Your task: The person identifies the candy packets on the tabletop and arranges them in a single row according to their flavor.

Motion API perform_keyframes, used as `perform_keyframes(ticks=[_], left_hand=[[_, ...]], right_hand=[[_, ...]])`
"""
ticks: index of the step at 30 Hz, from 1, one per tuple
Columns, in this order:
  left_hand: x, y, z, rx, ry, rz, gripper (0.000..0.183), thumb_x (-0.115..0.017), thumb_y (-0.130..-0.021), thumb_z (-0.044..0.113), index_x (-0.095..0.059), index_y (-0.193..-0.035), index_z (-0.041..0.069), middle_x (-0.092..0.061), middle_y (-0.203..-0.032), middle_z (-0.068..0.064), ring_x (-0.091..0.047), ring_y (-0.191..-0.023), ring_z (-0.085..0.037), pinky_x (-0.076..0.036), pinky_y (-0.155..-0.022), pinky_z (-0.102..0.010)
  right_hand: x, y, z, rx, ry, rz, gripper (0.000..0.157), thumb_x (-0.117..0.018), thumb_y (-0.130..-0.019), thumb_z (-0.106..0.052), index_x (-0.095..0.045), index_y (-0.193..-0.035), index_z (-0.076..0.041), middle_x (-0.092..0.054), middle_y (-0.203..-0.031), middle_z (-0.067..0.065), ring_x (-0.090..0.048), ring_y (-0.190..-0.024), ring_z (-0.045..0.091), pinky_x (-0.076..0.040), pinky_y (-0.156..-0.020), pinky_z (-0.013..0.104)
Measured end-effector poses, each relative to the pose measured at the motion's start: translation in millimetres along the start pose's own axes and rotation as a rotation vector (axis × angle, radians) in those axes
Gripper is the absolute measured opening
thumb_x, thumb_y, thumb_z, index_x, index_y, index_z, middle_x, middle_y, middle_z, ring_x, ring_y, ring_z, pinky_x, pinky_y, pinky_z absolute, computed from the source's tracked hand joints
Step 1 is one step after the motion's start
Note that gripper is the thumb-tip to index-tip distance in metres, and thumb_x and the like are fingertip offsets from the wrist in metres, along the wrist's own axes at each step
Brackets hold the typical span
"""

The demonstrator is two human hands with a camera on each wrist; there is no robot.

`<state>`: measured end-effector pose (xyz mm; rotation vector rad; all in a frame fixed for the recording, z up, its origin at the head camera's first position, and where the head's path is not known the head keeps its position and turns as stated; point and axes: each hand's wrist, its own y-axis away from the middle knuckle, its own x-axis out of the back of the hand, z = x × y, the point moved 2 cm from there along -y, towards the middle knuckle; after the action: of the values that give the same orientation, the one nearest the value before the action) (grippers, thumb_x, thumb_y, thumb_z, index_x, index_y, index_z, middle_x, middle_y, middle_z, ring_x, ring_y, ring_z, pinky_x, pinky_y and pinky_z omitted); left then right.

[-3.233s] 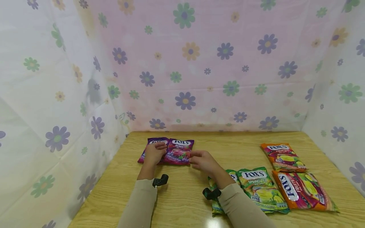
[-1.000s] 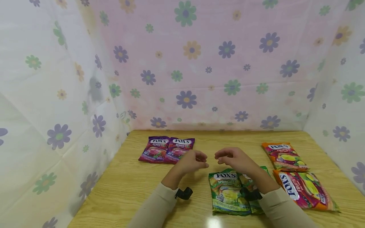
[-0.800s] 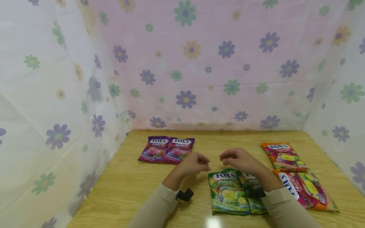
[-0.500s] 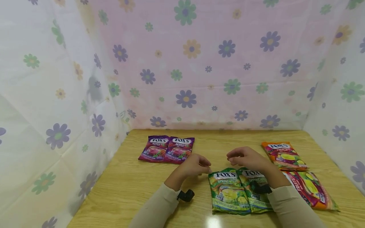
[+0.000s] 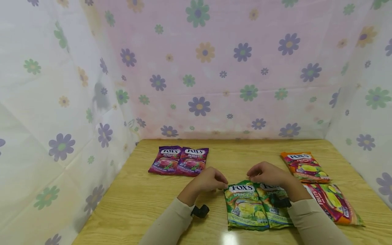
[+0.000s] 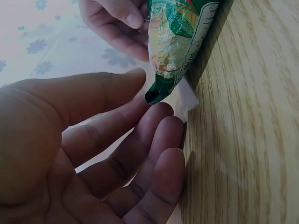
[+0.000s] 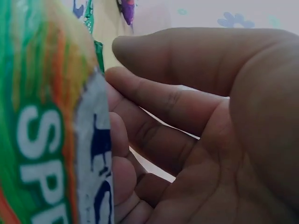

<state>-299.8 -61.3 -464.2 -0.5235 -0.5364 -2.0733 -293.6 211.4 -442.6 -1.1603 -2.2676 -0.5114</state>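
Observation:
Two green Fox's Spring Tea candy packets lie side by side on the table, the left packet (image 5: 246, 209) and the right packet (image 5: 274, 217). My left hand (image 5: 209, 179) is at the upper left corner of the left packet. In the left wrist view, thumb and curved fingers (image 6: 161, 172) frame that green corner, which shows uncovered between the tips. My right hand (image 5: 269, 175) hovers at the top edge of the right packet, partly covering it. The right wrist view has bent fingers (image 7: 154, 140) right at that packet's printed edge, with the thumb apart from it.
Two purple Berries packets, one (image 5: 166, 161) beside the other (image 5: 191, 163), lie at the back left. On the right are two orange Fruits packets, the upper (image 5: 306, 168) and the lower (image 5: 332, 204). Flowered curtains (image 5: 214, 75) surround the wooden table (image 5: 137, 204).
Both hands left the purple packets and came to the green ones. The left hand moved slightly down onto the corner; the right moved rightward and down to the right packet's top edge.

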Motion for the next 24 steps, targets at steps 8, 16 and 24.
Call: perform_keyframes(ticks=[8, 16, 24], left_hand=[[-1.4, 2.2, 0.1, 0.011, -0.014, -0.002, 0.006, -0.079, -0.093, 0.020, -0.083, -0.092, 0.016, -0.075, -0.085, 0.007, -0.063, -0.073, -0.015, -0.053, -0.059, -0.029], [-1.1, 2.7, 2.7, 0.003, -0.028, 0.006, 0.012, -0.072, -0.098, 0.017, -0.081, -0.090, 0.016, -0.074, -0.084, 0.002, -0.062, -0.072, -0.014, -0.051, -0.056, -0.028], [-0.5, 1.9, 2.6, 0.002, -0.015, 0.033, 0.016, -0.066, -0.102, 0.019, -0.079, -0.095, 0.015, -0.073, -0.090, -0.002, -0.060, -0.074, -0.014, -0.050, -0.059, -0.028]], right_hand=[[-5.9, -2.9, 2.6, -0.018, 0.017, 0.007, 0.025, -0.065, -0.099, -0.007, -0.071, -0.120, 0.006, -0.074, -0.112, 0.017, -0.068, -0.091, 0.019, -0.057, -0.076, 0.037], [-7.8, -4.2, 3.7, -0.037, 0.044, -0.014, 0.026, -0.066, -0.099, -0.011, -0.073, -0.119, 0.004, -0.074, -0.112, 0.015, -0.066, -0.088, 0.017, -0.056, -0.074, 0.036], [-10.3, -2.2, -2.4, -0.036, 0.053, -0.024, 0.027, -0.067, -0.099, -0.012, -0.072, -0.120, 0.003, -0.072, -0.112, 0.014, -0.064, -0.090, 0.018, -0.055, -0.076, 0.039]])
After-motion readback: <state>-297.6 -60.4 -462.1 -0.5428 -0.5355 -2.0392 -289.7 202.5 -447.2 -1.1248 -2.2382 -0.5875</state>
